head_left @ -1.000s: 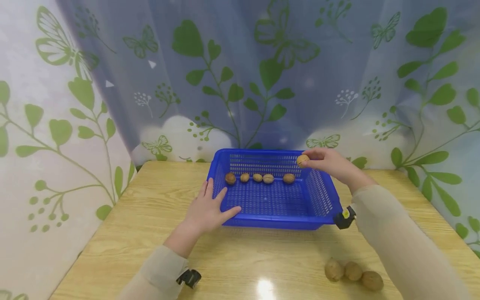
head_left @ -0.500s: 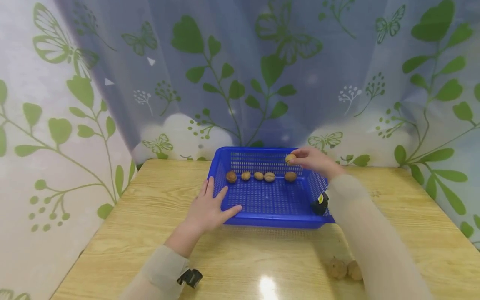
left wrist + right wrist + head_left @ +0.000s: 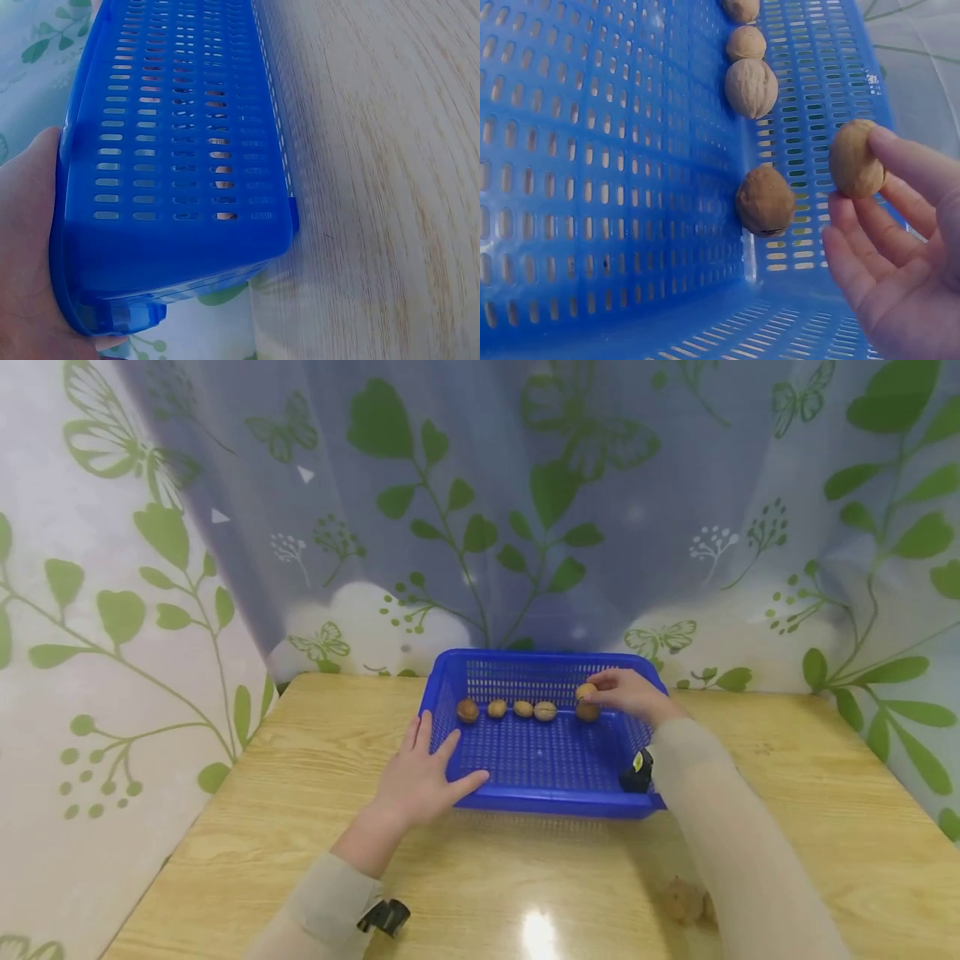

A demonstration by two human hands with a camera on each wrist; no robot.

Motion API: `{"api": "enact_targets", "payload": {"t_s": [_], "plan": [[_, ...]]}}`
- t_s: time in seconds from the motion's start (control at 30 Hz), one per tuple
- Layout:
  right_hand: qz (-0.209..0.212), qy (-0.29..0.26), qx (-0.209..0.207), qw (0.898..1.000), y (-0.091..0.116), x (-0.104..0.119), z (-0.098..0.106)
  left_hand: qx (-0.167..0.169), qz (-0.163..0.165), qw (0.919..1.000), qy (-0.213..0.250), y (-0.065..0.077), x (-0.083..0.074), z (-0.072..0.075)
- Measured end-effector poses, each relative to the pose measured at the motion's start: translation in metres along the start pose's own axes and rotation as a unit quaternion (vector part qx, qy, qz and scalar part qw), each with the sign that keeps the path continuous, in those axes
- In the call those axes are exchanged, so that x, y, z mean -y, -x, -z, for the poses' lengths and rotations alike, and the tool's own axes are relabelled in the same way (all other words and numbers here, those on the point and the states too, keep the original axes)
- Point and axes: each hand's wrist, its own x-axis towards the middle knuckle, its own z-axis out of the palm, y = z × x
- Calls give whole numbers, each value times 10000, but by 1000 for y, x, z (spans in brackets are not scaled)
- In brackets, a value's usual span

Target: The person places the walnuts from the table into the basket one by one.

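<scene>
A blue plastic basket with slotted walls stands on the table. My left hand rests on its left front corner, fingers spread and straight. Between thumb and fingers my right hand pinches a light-brown walnut, held inside the basket near the back wall. Just below it, a darker walnut lies on the basket floor. Further left along the back wall, several more walnuts sit in a row, the leftmost walnut being darker.
Loose walnuts lie on the wooden table in front of the basket at the right, partly hidden by the right sleeve. A leaf-patterned curtain hangs close behind the basket.
My right hand has carried the pinched walnut left from the basket's right back corner, then lowered it above the darker walnut. My left hand stays on the basket; the sleeve covers more loose walnuts.
</scene>
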Motion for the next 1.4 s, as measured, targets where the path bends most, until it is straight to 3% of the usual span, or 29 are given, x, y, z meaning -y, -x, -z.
{"api": "enact_targets", "payload": {"t_s": [0.13,0.37,0.73,0.93,1.23,1.4], "plan": [[-49,211,55,9997,1,2,2,4,1,10000,11,-1,-1,2],[-227,-94,231,9994,0,6,0,31,13,10000,-38,-1,0,3],[-109,31,70,9999,-5,7,-1,15,0,10000,-21,0,3,4],[-6,-273,-112,9996,-4,8,2,83,-16,9999,-64,1,1,5],[360,-608,179,9973,16,27,27,80,-8,9998,-166,0,1,3],[426,-126,306,9985,39,33,41,140,21,9998,-149,-1,1,2]]}}
